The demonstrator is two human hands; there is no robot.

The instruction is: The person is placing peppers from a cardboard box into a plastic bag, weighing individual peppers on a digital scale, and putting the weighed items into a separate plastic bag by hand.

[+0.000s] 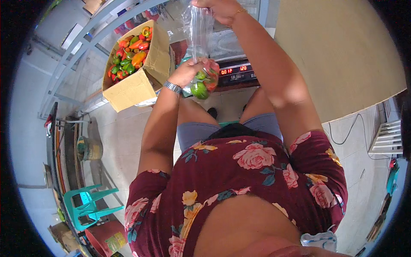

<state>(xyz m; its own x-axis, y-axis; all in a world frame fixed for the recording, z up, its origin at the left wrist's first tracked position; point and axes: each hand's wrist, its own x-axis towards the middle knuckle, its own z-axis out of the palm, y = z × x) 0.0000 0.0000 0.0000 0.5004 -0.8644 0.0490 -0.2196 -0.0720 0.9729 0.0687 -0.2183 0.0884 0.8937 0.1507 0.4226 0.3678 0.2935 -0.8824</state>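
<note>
A clear plastic bag point(198, 38) with several green and red peppers point(200, 89) in its bottom hangs between my two hands. My left hand point(188, 72), with a watch at its wrist, is closed round the bag just above the peppers. Higher up, my right hand point(220, 9) pinches the bag's top end, and the bag is stretched between the two. Behind the bag stands a digital scale point(236, 73) with a lit red display and a metal plate on top; the bag covers part of its left side.
Left of the scale stands an open cardboard box point(130, 92) full of red, orange and green peppers. A large brown board point(342, 55) fills the right side. At lower left are a teal plastic chair point(87, 207), a red bin point(105, 237) and a bucket point(90, 149). A dark cable point(349, 135) lies on the tiled floor.
</note>
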